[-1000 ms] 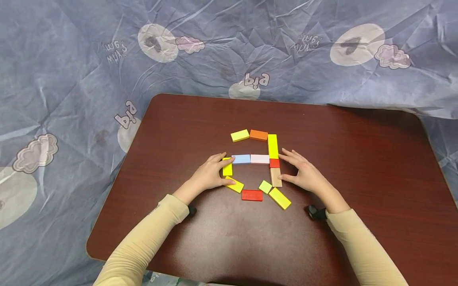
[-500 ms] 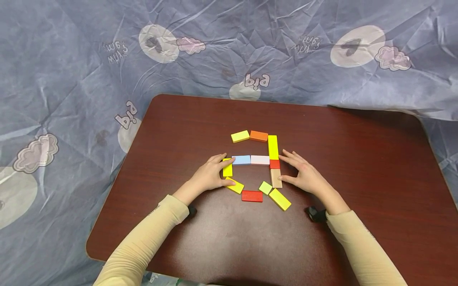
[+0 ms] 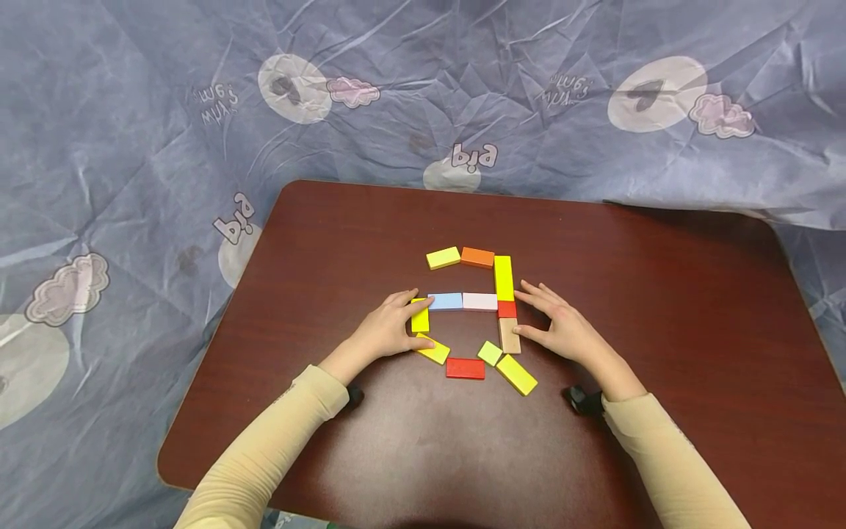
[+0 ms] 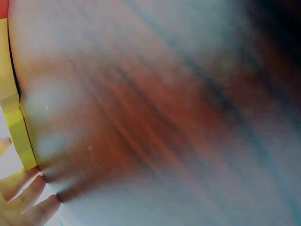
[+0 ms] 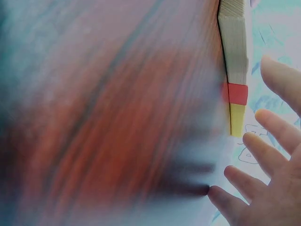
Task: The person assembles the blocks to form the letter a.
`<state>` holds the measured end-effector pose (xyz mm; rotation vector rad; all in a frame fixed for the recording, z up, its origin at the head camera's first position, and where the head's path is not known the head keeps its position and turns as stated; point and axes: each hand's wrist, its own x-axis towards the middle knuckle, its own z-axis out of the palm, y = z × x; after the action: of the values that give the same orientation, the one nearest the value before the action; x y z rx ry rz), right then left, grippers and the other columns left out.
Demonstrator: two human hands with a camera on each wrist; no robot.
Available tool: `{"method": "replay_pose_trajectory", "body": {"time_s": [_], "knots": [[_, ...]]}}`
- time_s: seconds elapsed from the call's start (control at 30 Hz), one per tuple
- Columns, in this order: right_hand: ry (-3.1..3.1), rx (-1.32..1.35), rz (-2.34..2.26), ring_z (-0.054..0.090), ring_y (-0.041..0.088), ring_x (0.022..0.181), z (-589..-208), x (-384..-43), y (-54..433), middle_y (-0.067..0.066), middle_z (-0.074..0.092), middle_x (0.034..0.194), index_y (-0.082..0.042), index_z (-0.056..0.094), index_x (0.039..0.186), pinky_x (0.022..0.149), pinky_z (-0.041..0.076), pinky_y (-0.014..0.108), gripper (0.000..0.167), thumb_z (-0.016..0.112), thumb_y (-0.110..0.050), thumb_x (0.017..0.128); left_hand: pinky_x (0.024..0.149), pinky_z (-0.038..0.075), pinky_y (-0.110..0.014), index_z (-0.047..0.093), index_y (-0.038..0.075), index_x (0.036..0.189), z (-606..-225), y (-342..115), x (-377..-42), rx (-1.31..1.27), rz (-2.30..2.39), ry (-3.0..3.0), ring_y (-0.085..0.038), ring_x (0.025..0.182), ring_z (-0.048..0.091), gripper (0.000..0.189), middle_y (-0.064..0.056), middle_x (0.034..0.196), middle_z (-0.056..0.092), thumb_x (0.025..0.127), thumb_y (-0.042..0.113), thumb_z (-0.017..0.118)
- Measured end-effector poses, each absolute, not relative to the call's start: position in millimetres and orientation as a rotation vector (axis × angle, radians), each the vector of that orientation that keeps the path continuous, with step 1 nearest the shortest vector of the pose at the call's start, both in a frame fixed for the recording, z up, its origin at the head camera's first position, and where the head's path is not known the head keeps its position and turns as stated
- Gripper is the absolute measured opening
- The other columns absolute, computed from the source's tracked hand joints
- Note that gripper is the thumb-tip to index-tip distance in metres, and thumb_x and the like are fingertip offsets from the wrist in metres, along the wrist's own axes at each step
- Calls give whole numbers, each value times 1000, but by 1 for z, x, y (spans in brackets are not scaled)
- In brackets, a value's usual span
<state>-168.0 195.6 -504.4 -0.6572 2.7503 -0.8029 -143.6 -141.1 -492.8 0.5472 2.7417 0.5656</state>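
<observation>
Flat wooden blocks form an outline on the table. My left hand [image 3: 385,329] spreads over its left side: the thumb lies on a slanted yellow block [image 3: 432,353], and the index finger reaches over an upright yellow block [image 3: 419,319] to the end of a light blue block [image 3: 446,302]. On the other side my right hand [image 3: 567,328] lies with fingers extended, its thumb at the edge of a natural wood block [image 3: 509,338]. Its index fingertip is beside a long yellow block [image 3: 504,278] and a small red block [image 3: 507,309]. Neither hand grips anything.
A pale pink block [image 3: 479,302] continues the blue one. Above are a pale yellow block [image 3: 443,258] and an orange block [image 3: 477,257]. Below lie a red block [image 3: 465,369], a lime block [image 3: 490,353] and a tilted yellow block [image 3: 517,375]. Printed cloth [image 3: 410,88] hangs behind the table [image 3: 661,294].
Both hands and all the blocks keep their places; only the head view has tilted slightly, so the scene sits a little lower.
</observation>
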Motion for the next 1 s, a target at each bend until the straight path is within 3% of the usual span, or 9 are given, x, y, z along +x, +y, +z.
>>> {"method": "replay_pose_trajectory", "body": {"time_s": [1.0], "knots": [[2776,-680,-841,29,48,143,-517,-162,197,16,39,156,-8,52,143,112,29,64,64,75,-27,87,107,42,-55,42,22,151,-503,-149,-142,458,655,2725,-36,139,43,77,-13,155,41,86,51,70]]}}
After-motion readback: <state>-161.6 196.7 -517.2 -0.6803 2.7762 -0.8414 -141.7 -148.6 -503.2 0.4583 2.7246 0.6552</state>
